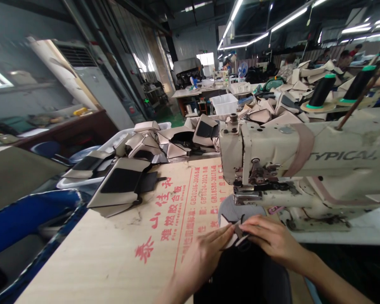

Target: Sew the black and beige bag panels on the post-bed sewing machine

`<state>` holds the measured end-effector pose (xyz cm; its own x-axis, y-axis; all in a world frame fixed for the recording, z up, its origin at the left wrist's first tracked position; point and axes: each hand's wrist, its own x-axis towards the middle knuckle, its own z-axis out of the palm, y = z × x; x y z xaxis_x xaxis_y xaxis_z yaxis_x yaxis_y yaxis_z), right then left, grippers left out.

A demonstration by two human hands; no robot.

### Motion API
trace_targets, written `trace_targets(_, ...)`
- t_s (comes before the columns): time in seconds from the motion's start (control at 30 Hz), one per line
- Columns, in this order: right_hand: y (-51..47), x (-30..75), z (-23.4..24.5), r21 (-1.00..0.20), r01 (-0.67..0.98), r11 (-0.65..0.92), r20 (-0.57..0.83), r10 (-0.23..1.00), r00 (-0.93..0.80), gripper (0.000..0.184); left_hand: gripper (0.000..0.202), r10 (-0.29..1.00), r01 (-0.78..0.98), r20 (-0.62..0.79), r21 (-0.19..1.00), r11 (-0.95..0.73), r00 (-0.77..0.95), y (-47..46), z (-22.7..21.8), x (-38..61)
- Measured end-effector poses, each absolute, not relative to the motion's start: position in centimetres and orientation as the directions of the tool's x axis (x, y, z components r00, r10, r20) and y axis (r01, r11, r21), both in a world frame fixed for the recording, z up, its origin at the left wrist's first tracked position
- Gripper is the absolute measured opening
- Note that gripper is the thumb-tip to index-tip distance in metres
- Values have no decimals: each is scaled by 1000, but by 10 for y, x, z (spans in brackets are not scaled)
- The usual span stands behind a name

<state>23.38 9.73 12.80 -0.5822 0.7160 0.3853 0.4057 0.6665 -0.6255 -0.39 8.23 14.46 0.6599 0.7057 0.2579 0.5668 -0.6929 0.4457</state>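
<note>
My left hand (205, 253) and my right hand (269, 238) meet at a small grey, beige and black shoe upper piece (232, 211) lying just in front of the needle area of a cream sewing machine (304, 169). Both hands pinch the near edge of the piece, fingers pressed together on it. Part of the piece is hidden under my fingers. A dark part of it or another dark item (240, 274) lies below my hands; I cannot tell which.
A plywood table (120, 257) with red printed characters stretches left. A pile of beige-and-black shoe uppers (139, 156) lies at the table's far side, over white bins (82, 181). Black thread cones (321, 90) stand behind the machine. More benches and people are far back.
</note>
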Motion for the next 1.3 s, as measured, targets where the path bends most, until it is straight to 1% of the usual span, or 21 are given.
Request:
trace_targets(0.1,95,234,131,-585,411,700,394,688,-610,29,47,699,541,317,459,-704,641,83,142,-3)
trace_targets(0.17,94,234,133,-584,395,709,381,669,-638,28,45,684,525,324,456,-718,654,83,140,-3)
trace_targets(0.27,94,235,136,-607,341,718,344,624,-702,23,43,673,523,301,448,-725,676,83,140,-5)
trace_targets(0.37,94,238,136,-620,314,720,306,589,-748,22,41,656,519,249,441,-732,713,83,144,-6)
trace_targets(0.43,94,241,133,-616,302,727,302,573,-762,24,40,630,487,225,465,-740,743,85,149,-5)
trace_targets(0.53,94,244,130,-598,286,749,320,550,-771,26,35,617,444,204,530,-723,760,87,158,-2)
trace_targets(0.67,94,245,129,-596,298,746,311,556,-771,25,32,681,488,190,566,-665,707,83,168,11)
trace_targets(0.77,93,243,130,-593,322,738,312,580,-753,23,19,788,590,181,570,-572,589,78,174,28)
trace_targets(0.8,93,242,129,-584,326,743,328,584,-743,22,22,835,631,147,590,-504,530,77,175,33)
trace_targets(0.87,93,241,129,-556,330,763,362,580,-730,22,30,911,681,16,658,-321,413,80,177,41)
trace_targets(0.93,93,239,127,-538,329,776,375,571,-730,24,34,915,662,-141,732,-160,377,87,177,45)
trace_targets(1.0,93,239,126,-544,328,773,375,573,-729,25,36,877,631,-264,774,-57,403,95,176,45)
trace_targets(1.07,92,240,125,-591,340,732,352,613,-708,21,36,838,615,-341,789,8,427,101,175,44)
trace_targets(1.13,92,241,127,-684,372,627,279,697,-661,14,35,813,612,-393,789,57,430,105,175,43)
trace_targets(1.2,91,242,131,-760,384,524,200,752,-628,17,35,794,611,-425,787,86,435,107,176,42)
trace_targets(1.23,91,242,133,-777,378,504,183,755,-630,20,35,786,609,-432,788,91,442,107,176,42)
trace_targets(1.3,91,242,138,-769,352,534,212,732,-647,21,36,782,604,-436,791,97,446,108,175,44)
